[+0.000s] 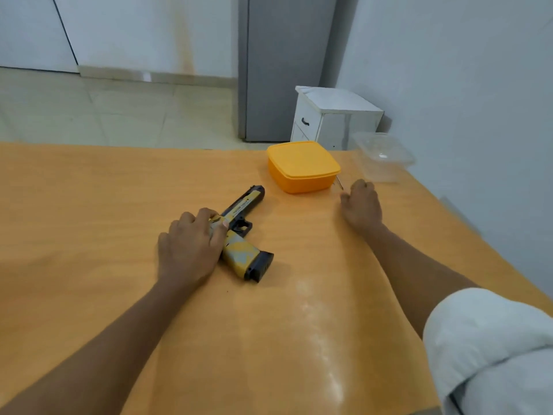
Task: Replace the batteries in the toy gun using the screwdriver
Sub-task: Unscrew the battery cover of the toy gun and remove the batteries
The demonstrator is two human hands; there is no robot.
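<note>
Rolled white sleeve (490, 348) nearest; left hand (191, 247) grasps the toy gun (242, 235) on the orange table (89, 220); right hand (360, 205) curls over the screwdriver (340, 183) beside the yellow box (302, 166)

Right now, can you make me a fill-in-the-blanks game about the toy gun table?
1. The left hand rests on the ____.
2. The lid of the yellow box is ____.
3. The table is the colour ____.
4. The clear tub stands to the ____ of the yellow box, past the right hand.

Missing words: toy gun; on; orange; right
</note>
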